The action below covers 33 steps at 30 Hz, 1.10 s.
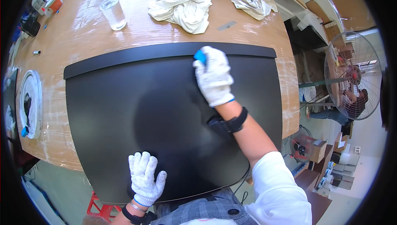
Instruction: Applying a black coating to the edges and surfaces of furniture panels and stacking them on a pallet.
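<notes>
Plastic-wrapped wooden surface (pixel 82 30) carries a large black panel (pixel 165 113) lying flat. Judging by the pose, wiping or scraping along its far raised edge is under way. The right hand (pixel 214 78), arm stretched forward, grips a small blue tool (pixel 200 56); the left hand (pixel 144 177) presses open and flat near the panel's near edge. Next likely calls for steady pressure along that edge.

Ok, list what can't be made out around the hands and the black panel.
Head view only:
- Blue tool: mostly hidden under the right hand; its kind is unclear.
- Panel near edge: covered by the person's torso and the left hand.
- Items at the table's far left corner: too small, bent by the fisheye rim.
</notes>
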Motion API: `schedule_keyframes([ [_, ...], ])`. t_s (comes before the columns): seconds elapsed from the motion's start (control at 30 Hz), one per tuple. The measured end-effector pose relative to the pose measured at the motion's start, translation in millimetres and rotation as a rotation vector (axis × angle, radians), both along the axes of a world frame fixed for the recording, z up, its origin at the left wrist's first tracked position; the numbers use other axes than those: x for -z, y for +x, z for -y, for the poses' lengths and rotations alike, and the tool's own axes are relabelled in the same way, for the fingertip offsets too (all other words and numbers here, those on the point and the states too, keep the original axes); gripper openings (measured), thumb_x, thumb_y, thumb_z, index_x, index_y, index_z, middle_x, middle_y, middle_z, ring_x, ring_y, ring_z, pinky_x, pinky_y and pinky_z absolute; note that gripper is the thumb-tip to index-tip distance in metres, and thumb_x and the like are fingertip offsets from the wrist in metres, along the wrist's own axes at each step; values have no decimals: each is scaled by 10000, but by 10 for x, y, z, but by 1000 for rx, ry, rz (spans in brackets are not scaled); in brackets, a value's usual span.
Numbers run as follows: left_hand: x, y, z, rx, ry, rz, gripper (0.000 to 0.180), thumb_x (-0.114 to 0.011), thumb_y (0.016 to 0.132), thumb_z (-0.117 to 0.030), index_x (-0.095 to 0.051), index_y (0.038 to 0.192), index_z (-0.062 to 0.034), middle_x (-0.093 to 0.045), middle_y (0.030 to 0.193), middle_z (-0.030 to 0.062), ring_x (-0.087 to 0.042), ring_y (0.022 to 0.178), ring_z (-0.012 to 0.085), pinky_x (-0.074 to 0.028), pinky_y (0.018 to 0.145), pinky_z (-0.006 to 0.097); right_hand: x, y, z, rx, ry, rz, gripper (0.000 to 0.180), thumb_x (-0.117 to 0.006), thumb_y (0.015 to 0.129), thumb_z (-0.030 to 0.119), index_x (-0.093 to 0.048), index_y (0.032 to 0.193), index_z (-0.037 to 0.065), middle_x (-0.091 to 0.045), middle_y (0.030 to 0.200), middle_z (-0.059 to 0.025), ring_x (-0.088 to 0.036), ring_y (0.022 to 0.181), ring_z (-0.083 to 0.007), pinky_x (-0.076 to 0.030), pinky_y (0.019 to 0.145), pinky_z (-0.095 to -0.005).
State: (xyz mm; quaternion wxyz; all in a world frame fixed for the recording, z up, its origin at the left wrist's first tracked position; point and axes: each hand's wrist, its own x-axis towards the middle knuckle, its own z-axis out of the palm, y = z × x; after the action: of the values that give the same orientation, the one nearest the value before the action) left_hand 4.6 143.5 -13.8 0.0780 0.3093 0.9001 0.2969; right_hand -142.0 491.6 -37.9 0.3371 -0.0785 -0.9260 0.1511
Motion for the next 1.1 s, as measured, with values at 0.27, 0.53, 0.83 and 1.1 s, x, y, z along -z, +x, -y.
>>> schedule_keyframes([
  [0.27,-95,-229,1093,-197,-114,-83,525,-631,950,-213,-503,1418,-11,-489,1457,239,-404,1393,458,-277,1176,573,-166,-94,50,87,96,26,363,-724,835,143,-614,1168,49,-646,1071,-177,-617,1016,-378,-505,922,-466],
  [0.53,10,-399,2024,-310,-381,-144,566,-594,988,-257,-435,1484,-36,-397,1538,226,-343,1425,465,-265,1181,560,22,-495,1250,-113,42,17,328,-711,820,102,-581,1118,58,-624,1067,-158,-599,1020,-381,-496,899,-471],
  [0.83,238,-438,2285,-220,-212,-131,586,-548,1004,-308,-396,1509,-53,-384,1544,239,-322,1442,473,-215,1190,609,-150,-458,1101,53,146,16,419,-773,806,76,-598,1183,24,-647,1093,-181,-635,1012,-379,-523,905,-451],
  [1.1,252,-462,2320,-232,-120,-93,582,-613,962,-303,-449,1465,-61,-420,1520,221,-343,1442,437,-216,1185,622,53,-935,2339,-211,144,-23,479,-778,802,112,-587,1236,46,-655,1127,-166,-634,1037,-371,-519,921,-455],
])
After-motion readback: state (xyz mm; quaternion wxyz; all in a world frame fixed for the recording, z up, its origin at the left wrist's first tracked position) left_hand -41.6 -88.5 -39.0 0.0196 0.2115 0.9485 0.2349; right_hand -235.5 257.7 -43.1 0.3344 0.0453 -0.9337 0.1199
